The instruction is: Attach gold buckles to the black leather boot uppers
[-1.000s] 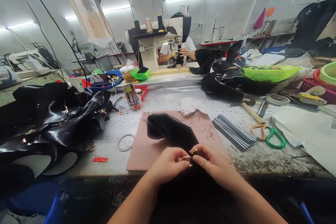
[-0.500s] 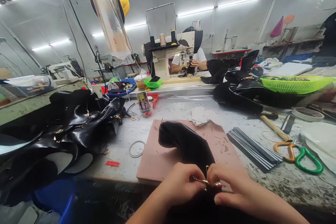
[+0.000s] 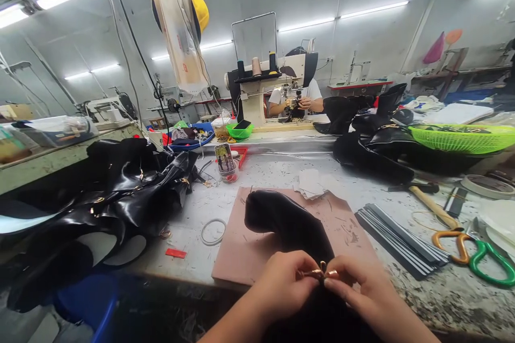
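Observation:
A black boot upper [image 3: 292, 217] lies with its curved toe end on a pink board [image 3: 229, 257]; its lower part runs toward me beneath my hands and fades into dark. Over it, my left hand [image 3: 281, 284] pinches a small gold-coloured metal fitting [image 3: 323, 274] from the left. Thumb and forefinger of my right hand [image 3: 360, 284] are closed on the right end of that same fitting. A small gold loop stands up between the two hands. My fingers hide how the fitting joins the boot upper.
More black uppers [image 3: 132, 193] are heaped on the left, others [image 3: 362, 144] at the back right. Striped strips [image 3: 402, 238], scissors [image 3: 491, 262] and a hammer [image 3: 434, 206] lie rightward. A phone [image 3: 224, 158] stands behind the board. A co-worker [image 3: 314, 96] sits at a sewing machine [image 3: 253, 96].
My right hand has drawn in to the left; its thumb and forefinger, apart before, now pinch the gold fitting beside my left fingertips. The whole view has shifted slightly.

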The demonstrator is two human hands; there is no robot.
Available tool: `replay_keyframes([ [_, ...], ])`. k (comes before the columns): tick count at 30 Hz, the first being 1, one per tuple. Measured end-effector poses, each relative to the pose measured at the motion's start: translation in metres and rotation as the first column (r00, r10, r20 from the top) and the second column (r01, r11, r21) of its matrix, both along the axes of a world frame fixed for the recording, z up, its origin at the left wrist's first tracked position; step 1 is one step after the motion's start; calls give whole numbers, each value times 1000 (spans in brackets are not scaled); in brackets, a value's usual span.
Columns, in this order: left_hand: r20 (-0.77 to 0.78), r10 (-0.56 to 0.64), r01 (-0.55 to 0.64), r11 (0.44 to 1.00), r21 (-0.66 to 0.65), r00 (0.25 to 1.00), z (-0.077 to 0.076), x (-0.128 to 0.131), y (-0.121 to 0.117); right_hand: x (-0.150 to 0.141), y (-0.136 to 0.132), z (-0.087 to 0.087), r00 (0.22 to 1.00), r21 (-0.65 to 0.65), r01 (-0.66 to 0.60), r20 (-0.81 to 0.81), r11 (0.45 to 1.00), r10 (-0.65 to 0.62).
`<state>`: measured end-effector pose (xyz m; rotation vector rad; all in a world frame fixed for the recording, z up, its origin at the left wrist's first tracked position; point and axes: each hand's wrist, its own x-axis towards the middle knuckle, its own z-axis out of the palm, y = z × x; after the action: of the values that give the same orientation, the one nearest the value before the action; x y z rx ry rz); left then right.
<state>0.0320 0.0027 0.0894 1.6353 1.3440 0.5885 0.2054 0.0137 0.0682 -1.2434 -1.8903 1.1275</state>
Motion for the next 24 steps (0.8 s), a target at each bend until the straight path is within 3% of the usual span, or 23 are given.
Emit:
replay_keyframes([
  [2, 115, 97, -83, 989, -122, 989, -4, 2, 2, -2, -3, 2, 1000, 26, 21, 4, 999, -21],
  [4, 162, 116, -80, 973, -218, 980, -6, 2, 4, -3, -5, 4, 999, 36, 25, -23, 999, -24],
  [7, 166, 46, 1, 961, -275, 985, -7, -1, 4, -2, -7, 6, 998, 34, 9, -70, 999, -6],
  [11, 192, -73, 113, 971, -209, 979, -2, -4, 2, -1, -7, 6, 997, 35, 31, -70, 999, -28],
  [13, 62, -155, 163, 975, -152, 986, 2, -5, 0, -2, -8, 5, 997, 55, 53, -66, 997, -50],
  [15, -193, -238, 234, 971, -44, 952, 5, -5, -2, -4, -9, 3, 995, 75, 64, -76, 995, -58],
  [18, -546, -299, 422, 900, 112, 783, 9, -4, -2, -7, -11, -4, 994, 100, 59, -99, 993, -49],
  [20, -617, -323, 499, 857, 132, 718, 8, -4, -1, -8, -12, -10, 995, 128, 53, -93, 990, -41],
  [22, -553, -325, 469, 872, 138, 767, 4, -3, 0, -8, -13, -14, 995, 180, 77, -69, 981, -65],
  [24, -360, -316, 361, 931, 64, 878, -3, -3, 1, -8, -13, -16, 993, 238, 118, -48, 964, -110],
])
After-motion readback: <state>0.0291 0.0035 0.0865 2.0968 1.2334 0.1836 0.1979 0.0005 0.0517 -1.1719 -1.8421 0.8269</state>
